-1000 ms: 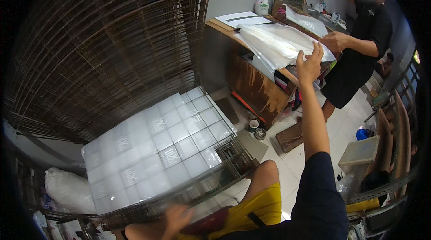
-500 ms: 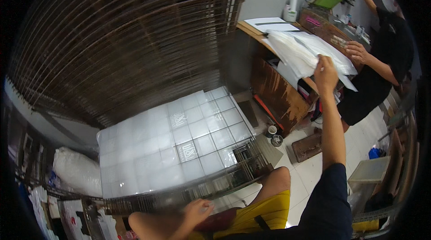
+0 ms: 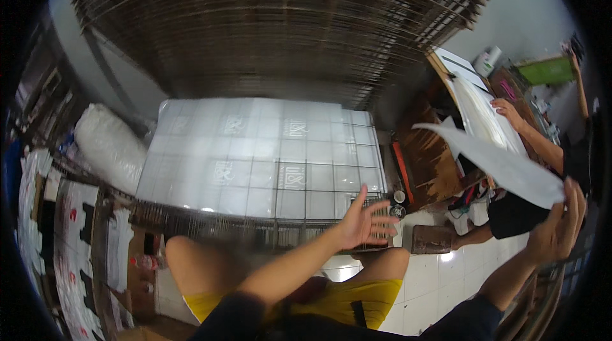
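My right hand [image 3: 558,223] is closed on one end of a thin, frosted plastic bag [image 3: 503,166], whose free end trails up and to the left toward the workbench. My left hand [image 3: 366,223] hangs in front of the rack with its fingers spread and nothing in it. Beyond it, several frosted plastic bags [image 3: 255,150] with white printed marks lie flat on a wire shelf, overlapping one another. At the right, a co-worker's hand [image 3: 508,115] rests on a stack of similar plastic bags [image 3: 475,111] on the bench.
Raised wire shelves of the drying rack [image 3: 274,29] hang above the bags. The wooden workbench [image 3: 430,146] stands at the right, with a green-meshed screen frame [image 3: 545,71] behind it. A brown box-like stool [image 3: 433,239] sits on the tiled floor. A bulky plastic-wrapped roll [image 3: 108,146] lies at the left.
My right hand has drawn a plastic bag off the bench stack, moving right and nearer. My left hand has risen from my lap and spread its fingers. The view has turned right.
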Demonstrator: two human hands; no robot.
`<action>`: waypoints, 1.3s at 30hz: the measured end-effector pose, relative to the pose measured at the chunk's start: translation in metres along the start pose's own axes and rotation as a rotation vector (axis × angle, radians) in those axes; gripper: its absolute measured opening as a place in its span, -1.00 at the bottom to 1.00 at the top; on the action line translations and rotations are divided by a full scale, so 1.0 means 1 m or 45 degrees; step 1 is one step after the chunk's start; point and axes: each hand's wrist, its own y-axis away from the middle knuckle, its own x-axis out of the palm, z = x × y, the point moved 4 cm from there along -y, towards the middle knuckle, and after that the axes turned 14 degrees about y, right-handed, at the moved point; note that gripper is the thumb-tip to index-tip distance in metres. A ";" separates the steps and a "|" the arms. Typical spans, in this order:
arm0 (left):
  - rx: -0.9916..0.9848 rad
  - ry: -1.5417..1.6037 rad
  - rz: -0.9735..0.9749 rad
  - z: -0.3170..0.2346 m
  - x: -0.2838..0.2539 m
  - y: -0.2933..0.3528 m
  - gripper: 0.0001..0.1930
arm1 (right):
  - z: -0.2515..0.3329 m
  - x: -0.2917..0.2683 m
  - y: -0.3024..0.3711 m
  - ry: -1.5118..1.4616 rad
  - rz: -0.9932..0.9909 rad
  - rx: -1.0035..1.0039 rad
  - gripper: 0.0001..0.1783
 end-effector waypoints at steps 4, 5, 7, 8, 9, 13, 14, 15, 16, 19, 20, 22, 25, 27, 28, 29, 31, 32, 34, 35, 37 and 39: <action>0.024 0.076 -0.117 -0.035 -0.009 0.007 0.15 | 0.021 -0.012 0.007 -0.039 0.049 0.101 -0.73; 0.013 0.085 -0.170 -0.036 -0.021 0.014 0.17 | 0.027 -0.007 0.008 -0.144 0.111 0.090 -0.73; 0.028 0.126 -0.250 -0.035 -0.029 0.026 0.19 | 0.030 -0.005 0.006 -0.279 0.232 0.056 -0.74; 0.090 0.146 -0.244 -0.038 -0.034 0.031 0.19 | 0.030 -0.001 0.011 -0.366 0.258 0.092 -0.74; 0.145 0.168 -0.242 -0.039 -0.040 0.038 0.20 | 0.029 0.005 0.018 -0.450 0.291 0.130 -0.73; 0.380 0.124 -0.316 -0.045 -0.087 0.054 -0.39 | 0.050 0.026 0.017 -0.843 0.402 0.167 -0.71; 0.420 0.018 -0.330 -0.050 -0.087 0.055 -0.52 | 0.053 0.031 0.017 -0.928 0.418 0.184 -0.70; 0.447 0.129 -0.388 -0.052 -0.091 0.061 -0.69 | 0.064 0.037 0.015 -0.936 0.441 0.249 -0.68; 0.499 0.139 -0.417 -0.058 -0.099 0.068 -0.69 | 0.066 0.048 0.016 -0.947 0.536 0.255 -0.69; 0.715 0.150 -0.527 -0.093 -0.128 0.104 -0.72 | 0.099 0.109 0.017 -1.108 0.651 0.519 -0.86; 0.782 0.158 -0.543 -0.112 -0.132 0.117 -0.74 | 0.106 0.133 0.022 -1.282 0.839 0.791 -0.86; 0.925 0.093 -0.625 -0.153 -0.129 0.138 -0.77 | 0.113 0.178 0.027 -1.394 0.937 0.864 -0.88; 1.220 -0.025 -0.728 -0.213 -0.105 0.180 -0.82 | 0.133 0.230 0.034 -1.865 0.830 1.213 -0.87; 1.444 -0.091 -0.689 -0.231 -0.080 0.212 -0.80 | 0.143 0.250 0.037 -1.900 0.798 1.283 -0.86; 1.572 -0.101 -0.638 -0.234 -0.062 0.223 -0.78 | 0.141 0.256 0.039 -1.872 0.746 1.308 -0.86; 1.618 -0.161 -0.621 -0.230 -0.042 0.236 -0.78 | 0.140 0.263 0.043 -1.856 0.696 1.335 -0.85; 1.703 -0.275 -0.583 -0.218 -0.016 0.260 -0.76 | 0.127 0.270 0.066 -1.820 0.630 1.185 -0.91; 1.744 -0.357 -0.584 -0.206 -0.020 0.272 -0.75 | 0.127 0.269 0.077 -1.821 0.606 1.110 -0.92; 1.797 -0.507 -0.553 -0.176 -0.033 0.284 -0.74 | 0.125 0.260 0.109 -1.546 0.764 1.069 -0.84; 1.740 -0.493 -0.667 -0.159 -0.048 0.287 -0.73 | 0.147 0.247 0.119 -1.669 0.699 1.239 -0.79; 1.626 -0.501 -0.889 -0.134 -0.088 0.291 -0.73 | 0.181 0.254 0.152 -1.807 0.798 1.308 -0.72; 1.476 -0.545 -1.071 -0.126 -0.136 0.280 -0.74 | 0.196 0.279 0.207 -1.706 1.022 1.365 -0.74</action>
